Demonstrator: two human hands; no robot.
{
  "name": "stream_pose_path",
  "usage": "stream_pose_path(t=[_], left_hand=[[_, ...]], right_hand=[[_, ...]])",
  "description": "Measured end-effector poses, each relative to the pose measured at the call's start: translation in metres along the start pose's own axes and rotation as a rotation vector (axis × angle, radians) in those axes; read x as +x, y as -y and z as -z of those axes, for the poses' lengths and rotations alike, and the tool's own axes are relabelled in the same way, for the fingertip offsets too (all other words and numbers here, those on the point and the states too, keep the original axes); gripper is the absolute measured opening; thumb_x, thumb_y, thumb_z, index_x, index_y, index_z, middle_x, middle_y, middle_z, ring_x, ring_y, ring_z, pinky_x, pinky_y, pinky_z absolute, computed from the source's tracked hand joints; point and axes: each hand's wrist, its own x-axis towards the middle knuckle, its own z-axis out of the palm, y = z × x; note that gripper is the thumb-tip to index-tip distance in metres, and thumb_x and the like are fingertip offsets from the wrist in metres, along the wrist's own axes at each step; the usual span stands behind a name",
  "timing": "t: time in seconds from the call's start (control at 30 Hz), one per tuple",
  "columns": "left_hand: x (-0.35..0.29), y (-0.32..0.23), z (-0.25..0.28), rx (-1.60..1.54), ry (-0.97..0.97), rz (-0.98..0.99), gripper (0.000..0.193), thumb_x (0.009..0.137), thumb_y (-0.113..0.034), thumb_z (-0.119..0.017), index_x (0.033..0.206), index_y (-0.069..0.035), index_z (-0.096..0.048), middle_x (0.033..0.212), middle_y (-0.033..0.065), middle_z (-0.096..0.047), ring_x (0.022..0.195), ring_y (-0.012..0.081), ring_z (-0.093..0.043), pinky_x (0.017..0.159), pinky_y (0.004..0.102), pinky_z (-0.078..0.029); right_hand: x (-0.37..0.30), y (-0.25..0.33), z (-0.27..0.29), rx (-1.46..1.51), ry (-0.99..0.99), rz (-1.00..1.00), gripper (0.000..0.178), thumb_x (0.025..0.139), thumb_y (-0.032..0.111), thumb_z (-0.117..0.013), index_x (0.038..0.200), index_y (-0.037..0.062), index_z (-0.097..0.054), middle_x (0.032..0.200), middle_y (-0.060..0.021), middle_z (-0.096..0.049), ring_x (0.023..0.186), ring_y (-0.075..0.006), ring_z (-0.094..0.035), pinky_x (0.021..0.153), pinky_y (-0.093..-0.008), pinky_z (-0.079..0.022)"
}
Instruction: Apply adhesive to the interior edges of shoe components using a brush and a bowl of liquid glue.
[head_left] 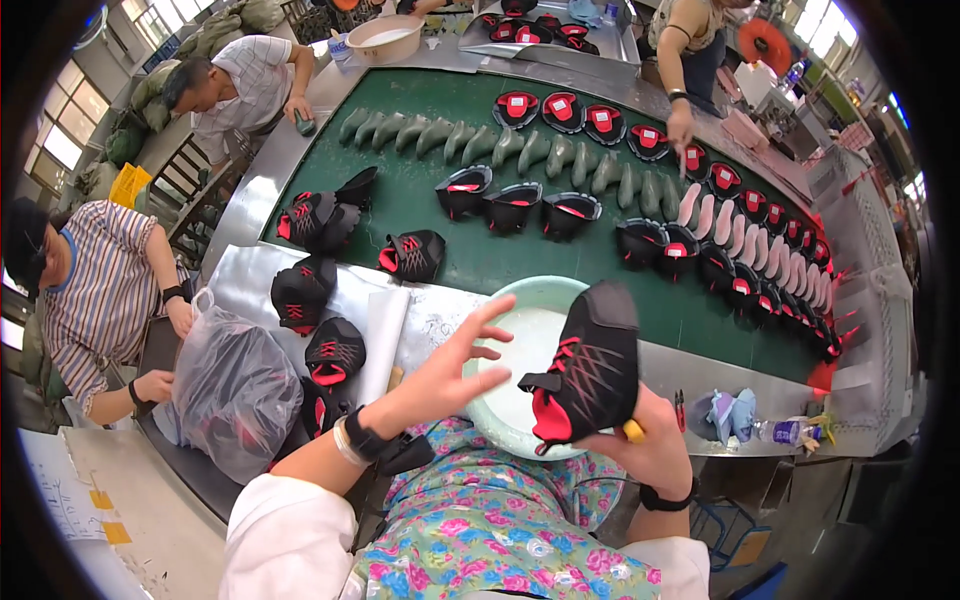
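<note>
1. Right hand (655,440) is wrapped round a black shoe upper (590,365) with red lining, holding it up from underneath. There's also a small yellow-tipped tool (634,431) tucked in that same grip.
2. Left hand (455,365) is wide open, fingers fanned out, hovering just left of the upper and not touching it as far as I can see.
3. Right behind both hands sits one pale green basin (520,300) with a white inside, on the metal bench edge.
4. Left of the left hand: a white paper roll (383,340), plus about four more black-and-red uppers (335,350) lying loose.
5. Further left, a person in a striped shirt has both hands on a clear plastic bag (235,385).
6. Beyond the basin is the green belt (420,215), with three uppers in a short row, a long line of grey-green shoe lasts (500,145) (too many to count cleanly) and a curving line of more uppers off to the right.
7. Right of the right hand: a small bottle (785,432) and some blue bits.
</note>
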Motion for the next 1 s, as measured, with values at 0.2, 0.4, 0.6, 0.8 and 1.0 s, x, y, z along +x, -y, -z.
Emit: stream_pose_path(t=[0.2, 0.4, 0.6, 0.8, 1.0], left_hand=[[-0.031, 0.004, -0.031, 0.464, 0.16, -0.207, 0.071, 0.081, 0.007, -0.058, 0.146, -0.009, -0.035, 0.147, 0.021, -0.035, 0.131, 0.0351, -0.043, 0.104, 0.0379, -0.04], [-0.088, 0.027, -0.028, -0.19, 0.061, 0.241, 0.063, 0.084, -0.002, -0.065, 0.142, -0.003, -0.04, 0.133, 0.015, -0.055, 0.122, 0.0196, -0.053, 0.104, 0.0322, -0.039], [-0.094, 0.019, -0.012, -0.019, 0.454, 0.512, 0.058, 0.081, -0.005, -0.07, 0.135, -0.002, -0.049, 0.122, 0.0106, -0.062, 0.115, 0.0163, -0.056, 0.099, 0.0305, -0.043], [-0.085, 0.037, 0.003, -0.146, 0.279, 0.484, 0.071, 0.09, 0.005, -0.053, 0.15, -0.005, -0.016, 0.147, 0.0083, -0.034, 0.135, 0.0174, -0.035, 0.111, 0.0305, -0.026], [-0.064, 0.084, -0.006, -0.835, -0.138, 0.606, 0.059, 0.096, -0.01, -0.054, 0.148, -0.012, -0.027, 0.143, 0.0066, -0.041, 0.129, 0.0205, -0.044, 0.108, 0.0378, -0.038]], right_hand=[[0.003, -0.02, -0.028, -0.011, 0.324, 0.096, 0.028, 0.078, 0.012, -0.075, 0.103, 0.003, -0.066, 0.097, -0.0146, -0.062, 0.087, -0.032, -0.063, 0.078, -0.0366, -0.051], [0.01, -0.061, -0.022, -0.183, -0.255, 0.175, 0.015, 0.082, 0.02, -0.071, 0.088, 0.0071, -0.067, 0.087, -0.0108, -0.063, 0.084, -0.0277, -0.061, 0.068, -0.0366, -0.049], [0.008, -0.148, -0.04, -0.171, -0.535, -0.352, 0.026, 0.082, 0.028, -0.072, 0.08, 0.0027, -0.069, 0.073, -0.0138, -0.063, 0.066, -0.0312, -0.061, 0.06, -0.0397, -0.047], [0.01, -0.204, -0.073, -0.338, -0.412, -0.335, 0.017, 0.076, 0.017, -0.075, 0.084, 0.003, -0.071, 0.085, -0.017, -0.067, 0.075, -0.0334, -0.065, 0.069, -0.0383, -0.052], [0.006, -0.119, -0.04, -0.06, -0.542, -0.256, 0.019, 0.075, 0.008, -0.075, 0.093, 0.002, -0.071, 0.089, -0.0146, -0.07, 0.079, -0.0272, -0.068, 0.071, -0.0311, -0.053]])
